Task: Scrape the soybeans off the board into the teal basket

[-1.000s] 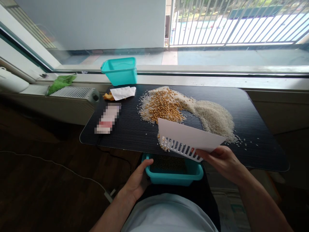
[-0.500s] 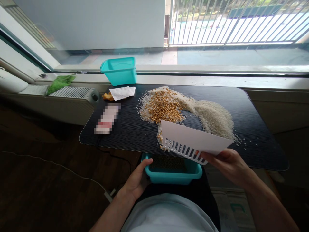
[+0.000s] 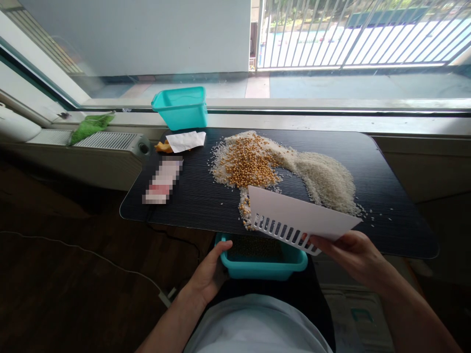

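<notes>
My left hand [image 3: 211, 272] grips the left end of a turquoise plastic bin [image 3: 263, 271], thumb over its rim. The bin sits at my lap under the table's front edge, with small dark grains in it. My right hand [image 3: 353, 252] pinches a white slotted card [image 3: 298, 211], tilted over the table's front edge and partly above the bin. Behind the card, yellow soybean-like beans [image 3: 252, 164] lie mixed with white rice [image 3: 326, 179], which trails off to the right. A small strip of beans and rice [image 3: 245, 211] lies by the card's left end.
The black table [image 3: 195, 206] carries a pixelated pinkish item [image 3: 163, 180] and white paper [image 3: 186, 141] over something yellow-orange [image 3: 163, 147]. A second turquoise bin [image 3: 182, 109] stands by the window sill. A radiator [image 3: 110, 147] with a green cloth [image 3: 90, 128] is at left.
The white slotted card, held in my right hand, has shifted slightly right and down. My left hand keeps its hold on the bin, and the piles look unchanged.
</notes>
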`<state>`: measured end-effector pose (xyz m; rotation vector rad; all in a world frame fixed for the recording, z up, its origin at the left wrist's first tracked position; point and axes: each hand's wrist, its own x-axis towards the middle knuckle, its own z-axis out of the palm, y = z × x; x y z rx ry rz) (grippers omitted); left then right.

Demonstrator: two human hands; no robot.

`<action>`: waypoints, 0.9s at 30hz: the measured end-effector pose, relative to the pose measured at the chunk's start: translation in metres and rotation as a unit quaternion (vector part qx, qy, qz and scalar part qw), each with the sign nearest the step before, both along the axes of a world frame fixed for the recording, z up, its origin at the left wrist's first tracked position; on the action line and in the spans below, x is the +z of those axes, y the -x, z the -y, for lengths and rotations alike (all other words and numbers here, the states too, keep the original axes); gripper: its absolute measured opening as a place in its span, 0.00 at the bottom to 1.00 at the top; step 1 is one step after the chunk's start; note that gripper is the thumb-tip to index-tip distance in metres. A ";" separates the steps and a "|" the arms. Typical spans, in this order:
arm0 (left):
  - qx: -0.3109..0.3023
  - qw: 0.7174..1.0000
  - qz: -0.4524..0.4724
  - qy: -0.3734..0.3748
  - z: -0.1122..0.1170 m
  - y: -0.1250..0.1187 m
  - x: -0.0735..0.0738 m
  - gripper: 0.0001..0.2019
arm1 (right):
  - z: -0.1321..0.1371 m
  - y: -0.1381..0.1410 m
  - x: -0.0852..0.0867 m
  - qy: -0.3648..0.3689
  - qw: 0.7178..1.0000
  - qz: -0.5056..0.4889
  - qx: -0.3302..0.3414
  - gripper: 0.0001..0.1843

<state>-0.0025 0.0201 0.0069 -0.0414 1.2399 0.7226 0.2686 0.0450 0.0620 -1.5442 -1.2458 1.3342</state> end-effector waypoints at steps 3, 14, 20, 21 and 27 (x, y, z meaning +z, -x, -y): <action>-0.005 1.000 0.004 -0.003 0.000 0.000 0.000 0.16 | 0.002 0.004 0.002 0.001 1.000 -0.006 -0.008 0.20; -0.007 1.000 -0.002 -0.004 -0.001 0.001 0.001 0.17 | -0.012 -0.003 -0.008 -0.006 0.997 0.019 0.074 0.21; -0.007 1.000 -0.003 -0.004 -0.001 0.001 0.001 0.16 | -0.010 -0.004 -0.006 -0.001 0.996 0.011 0.092 0.17; -0.008 1.000 -0.001 -0.005 -0.001 0.001 0.001 0.16 | -0.009 -0.003 -0.005 -0.001 0.997 0.009 0.080 0.17; -0.007 1.000 0.008 -0.013 0.000 0.001 -0.002 0.16 | 0.001 0.003 0.003 0.010 1.000 -0.004 0.005 0.18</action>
